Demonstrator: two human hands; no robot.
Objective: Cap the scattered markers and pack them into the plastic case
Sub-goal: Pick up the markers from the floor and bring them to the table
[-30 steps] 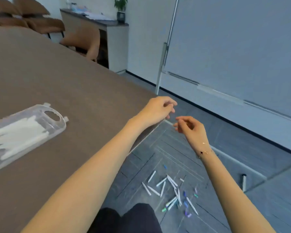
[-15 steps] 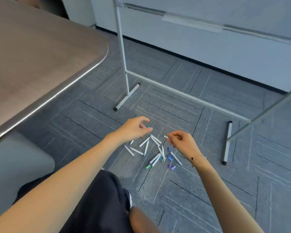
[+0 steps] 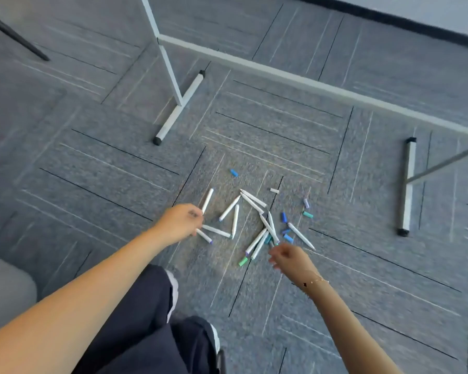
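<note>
Both hands dropped to the floor: left hand (image 3: 183,221) pinches a white marker (image 3: 207,201); right hand (image 3: 288,259), curled, touches the marker pile (image 3: 262,233).

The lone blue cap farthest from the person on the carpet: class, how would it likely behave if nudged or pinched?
The blue cap is small and looks round, so it probably rolls slightly, though the carpet should stop it. It likely feels light and stiff.

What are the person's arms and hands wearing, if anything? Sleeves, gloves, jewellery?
Both forearms are bare, with no sleeves showing and no gloves. The left hand and its wrist carry nothing visible. The right hand has a thin gold-coloured chain bracelet at the wrist, with a small dark charm on it. No rings can be made out. Dark trousers with a white side stripe show below the arms.
</note>
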